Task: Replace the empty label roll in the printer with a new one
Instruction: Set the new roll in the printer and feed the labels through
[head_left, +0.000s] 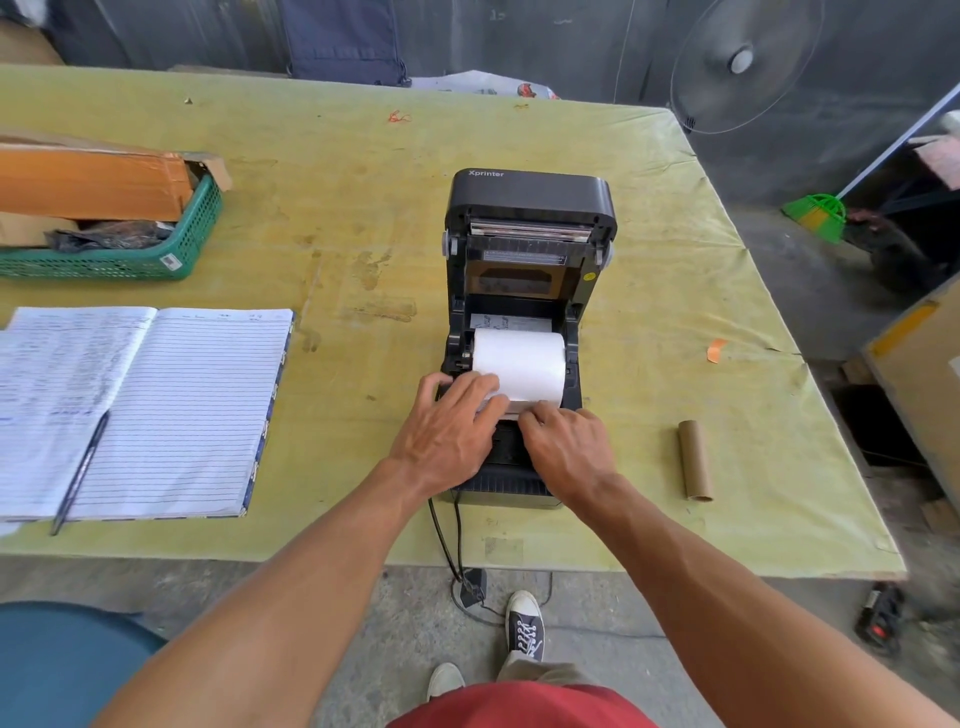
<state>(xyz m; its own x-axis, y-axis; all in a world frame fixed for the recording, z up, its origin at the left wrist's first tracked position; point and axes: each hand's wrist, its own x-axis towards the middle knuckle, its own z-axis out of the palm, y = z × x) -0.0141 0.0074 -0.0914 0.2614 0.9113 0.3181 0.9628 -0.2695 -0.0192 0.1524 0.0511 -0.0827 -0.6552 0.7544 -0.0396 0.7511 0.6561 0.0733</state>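
Observation:
A black label printer (530, 208) stands on the table with its lid tipped up and back. A full white label roll (519, 361) lies in its open bay. My left hand (449, 434) rests at the roll's front left, fingers on the loose paper end. My right hand (569, 449) pinches that paper end at the printer's front edge. The empty brown cardboard core (694, 460) lies on the table to the right of the printer.
An open lined notebook (171, 410) with a pen (78, 475) lies at left. A green basket (130, 254) holding a cardboard box sits at back left. Printer cables (447, 545) drop over the table's near edge. A fan (743, 60) stands behind.

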